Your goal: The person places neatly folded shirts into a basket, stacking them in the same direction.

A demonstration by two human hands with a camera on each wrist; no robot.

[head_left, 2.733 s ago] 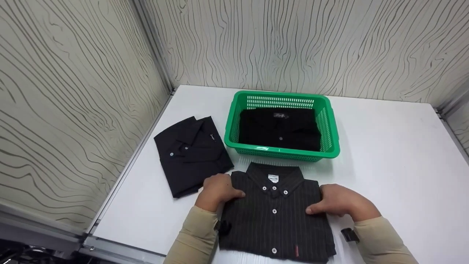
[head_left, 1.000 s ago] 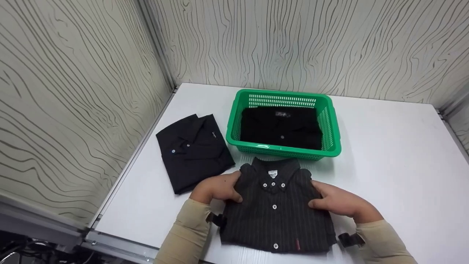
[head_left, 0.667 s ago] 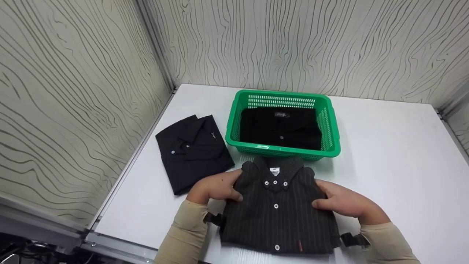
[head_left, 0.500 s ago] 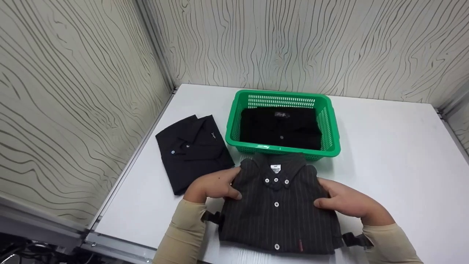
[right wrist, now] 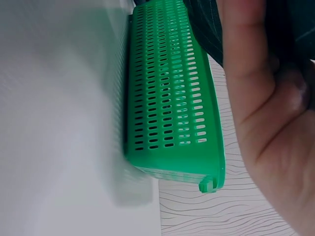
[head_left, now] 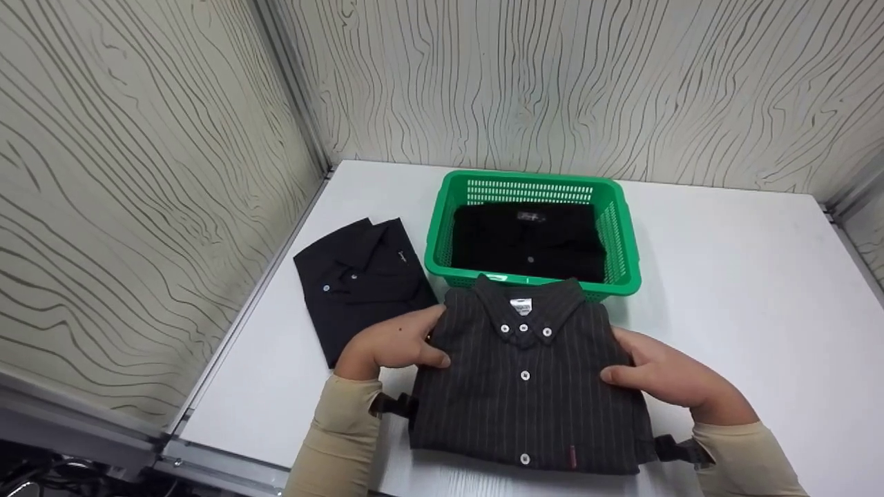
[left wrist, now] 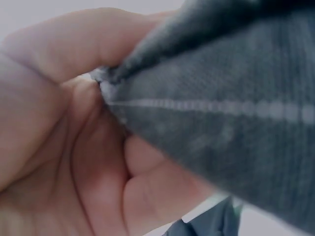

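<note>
A folded dark striped button-up shirt (head_left: 525,400) is held between both hands in the head view, its collar overlapping the near rim of the green basket (head_left: 625,228). My left hand (head_left: 400,342) grips the shirt's left side, thumb on top and fingers underneath. In the left wrist view the cloth edge (left wrist: 197,108) sits between that thumb and the fingers. My right hand (head_left: 673,369) holds the opposite side the same way, its fingers hidden below the cloth. The right wrist view has the right hand (right wrist: 275,103) close to the basket's perforated side (right wrist: 167,88).
A folded black shirt (head_left: 528,238) lies inside the basket. Left of it, another folded dark shirt (head_left: 366,276) lies on the white table (head_left: 746,297), near the left hand. Patterned wall panels (head_left: 552,83) stand behind and to the left.
Both hands have lifted the striped shirt and carried it forward, toward the basket. Its collar now overlaps the basket's near rim, where earlier it lay short of it on the table.
</note>
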